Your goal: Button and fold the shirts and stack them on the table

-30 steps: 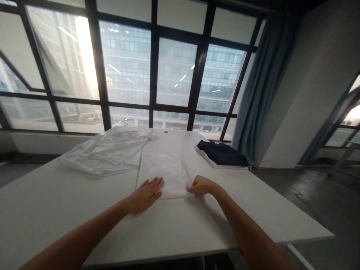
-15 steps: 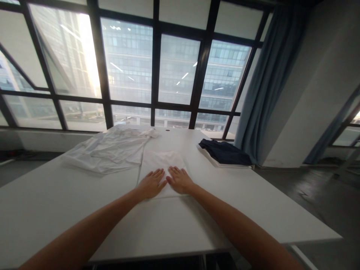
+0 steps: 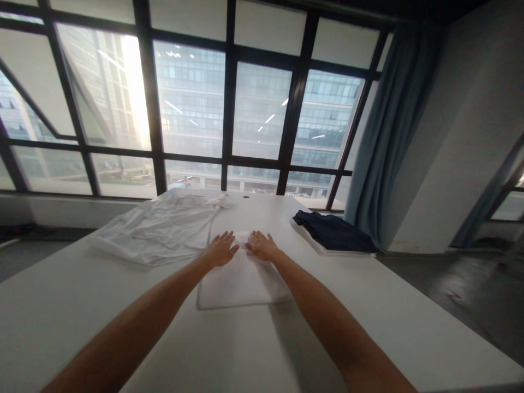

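Observation:
A folded white garment (image 3: 239, 286) lies flat on the white table in front of me. My left hand (image 3: 221, 249) rests on its far left part, palm down, with the fingers spread and the thumb apart. Beside it, my right hand (image 3: 262, 245) lies on the far right part, also palm down with fingers apart. The cloth is slightly rumpled between the two hands. Neither hand grips anything that I can see. Part of the garment's right side is hidden by my right forearm.
To the left, a loosely spread, wrinkled white garment (image 3: 155, 229) lies on the white table (image 3: 135, 305). A dark navy folded garment (image 3: 333, 229) sits on white cloth at the right edge. Beyond are a large window (image 3: 262, 109) and a blue curtain (image 3: 380, 147).
Both hands have slid away from me, from the near part of the folded white garment to its far part. More of its near half shows. The camera view has tilted up slightly.

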{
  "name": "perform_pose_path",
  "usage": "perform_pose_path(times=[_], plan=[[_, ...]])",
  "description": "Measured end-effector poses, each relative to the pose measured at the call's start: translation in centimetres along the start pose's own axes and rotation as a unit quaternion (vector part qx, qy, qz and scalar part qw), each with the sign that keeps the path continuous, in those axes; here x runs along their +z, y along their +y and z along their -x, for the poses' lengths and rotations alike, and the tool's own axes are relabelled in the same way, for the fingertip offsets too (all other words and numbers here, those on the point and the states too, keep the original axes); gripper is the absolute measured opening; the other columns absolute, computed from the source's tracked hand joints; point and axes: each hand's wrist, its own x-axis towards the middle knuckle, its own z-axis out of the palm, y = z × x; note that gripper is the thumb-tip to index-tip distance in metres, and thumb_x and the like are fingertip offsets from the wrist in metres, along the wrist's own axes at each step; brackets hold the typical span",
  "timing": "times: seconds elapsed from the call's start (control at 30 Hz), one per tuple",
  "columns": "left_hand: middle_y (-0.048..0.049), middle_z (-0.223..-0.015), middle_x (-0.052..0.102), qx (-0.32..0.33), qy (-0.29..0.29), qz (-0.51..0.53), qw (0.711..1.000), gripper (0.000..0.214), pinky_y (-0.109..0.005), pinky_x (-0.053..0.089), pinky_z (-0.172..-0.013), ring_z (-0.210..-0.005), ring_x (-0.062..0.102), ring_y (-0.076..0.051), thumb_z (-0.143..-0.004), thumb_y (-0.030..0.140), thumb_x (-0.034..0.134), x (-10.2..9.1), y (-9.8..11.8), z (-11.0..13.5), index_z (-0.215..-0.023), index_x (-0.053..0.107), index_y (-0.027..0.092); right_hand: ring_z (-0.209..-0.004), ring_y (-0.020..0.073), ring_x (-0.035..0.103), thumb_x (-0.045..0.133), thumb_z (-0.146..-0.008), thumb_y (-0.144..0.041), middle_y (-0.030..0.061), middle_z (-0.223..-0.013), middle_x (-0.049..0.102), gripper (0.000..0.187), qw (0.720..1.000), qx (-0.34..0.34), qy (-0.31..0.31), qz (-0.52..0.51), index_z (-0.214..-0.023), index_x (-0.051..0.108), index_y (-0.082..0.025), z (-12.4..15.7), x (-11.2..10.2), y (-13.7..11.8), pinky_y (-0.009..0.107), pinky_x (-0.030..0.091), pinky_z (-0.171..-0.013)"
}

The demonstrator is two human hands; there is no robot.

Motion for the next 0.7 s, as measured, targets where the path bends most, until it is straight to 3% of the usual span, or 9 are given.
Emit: perform_pose_path(times=[0.1, 0.2, 0.33, 0.43, 0.53, 0.7], plan=[[-0.0158, -0.157, 0.023, -0.035, -0.050, 0.012, 0.998, 0.062, -0.044, 0.021, -0.116, -0.146, 0.018, -0.026, -0.097, 0.046, 0.025, 2.2, -1.7, -2.5, -0.147, 0.034, 0.010, -0.147, 0.0217, 0.008, 0.019, -0.096, -0.060, 0.0096, -0.161, 0.009, 0.073, 0.998, 0.022, -0.039, -0.031, -0.154, 0.016, -0.017, -2.7, 0.5, 1.4, 0.050, 0.005, -0.116], [-0.0167, -0.157, 0.019, -0.037, -0.065, 0.027, 0.997, 0.070, -0.043, 0.021, -0.115, -0.146, 0.018, -0.026, -0.096, 0.053, 0.023, 4.0, -3.1, -3.3, -0.150, 0.029, 0.009, -0.148, 0.0231, 0.007, 0.017, -0.091, -0.070, 0.0096, -0.161, 0.004, 0.083, 0.995, 0.038, -0.069, -0.053, -0.155, 0.007, -0.017, -4.1, 1.3, 2.8, 0.050, 0.007, -0.116], [-0.0159, -0.157, 0.020, -0.028, -0.080, 0.038, 0.996, 0.073, -0.040, 0.019, -0.116, -0.147, 0.016, -0.024, -0.094, 0.055, 0.024, 3.7, -4.3, -2.7, -0.149, 0.030, 0.007, -0.148, 0.0237, 0.005, 0.014, -0.089, -0.074, 0.0104, -0.161, 0.006, 0.089, 0.997, 0.039, -0.051, -0.041, -0.155, 0.010, -0.015, -3.9, 1.9, 3.3, 0.048, 0.003, -0.117], [-0.0138, -0.158, 0.019, -0.047, -0.080, 0.039, 0.995, 0.073, -0.041, 0.018, -0.116, -0.147, 0.015, -0.024, -0.094, 0.057, 0.024, 2.9, -4.9, -1.8, -0.150, 0.029, 0.010, -0.146, 0.0281, 0.015, 0.017, -0.094, -0.065, 0.0165, -0.158, 0.019, 0.079, 0.996, 0.092, 0.008, -0.015, -0.153, 0.022, -0.011, -2.8, 2.0, 2.7, 0.049, 0.007, -0.116], [-0.0145, -0.158, 0.021, -0.090, -0.058, 0.022, 0.994, 0.069, -0.043, 0.019, -0.115, -0.147, 0.016, -0.025, -0.095, 0.054, 0.024, 2.9, -4.3, -0.9, -0.149, 0.031, 0.011, -0.135, 0.0338, 0.037, 0.026, -0.096, -0.058, 0.0253, -0.144, 0.042, 0.071, 0.982, 0.180, 0.061, -0.007, -0.142, 0.042, -0.007, -1.1, 1.5, 2.5, 0.048, 0.026, -0.109], [-0.0235, -0.147, 0.041, -0.158, -0.029, -0.027, 0.987, 0.065, -0.050, 0.030, -0.106, -0.137, 0.036, -0.035, -0.094, 0.052, 0.027, 1.8, -0.1, 0.1, -0.137, 0.047, 0.008, -0.111, 0.0334, 0.060, 0.064, -0.076, -0.063, 0.0200, -0.116, 0.065, 0.064, 0.972, 0.226, -0.030, -0.062, -0.116, 0.066, -0.013, 1.6, -0.8, 4.5, 0.040, 0.047, -0.090]])
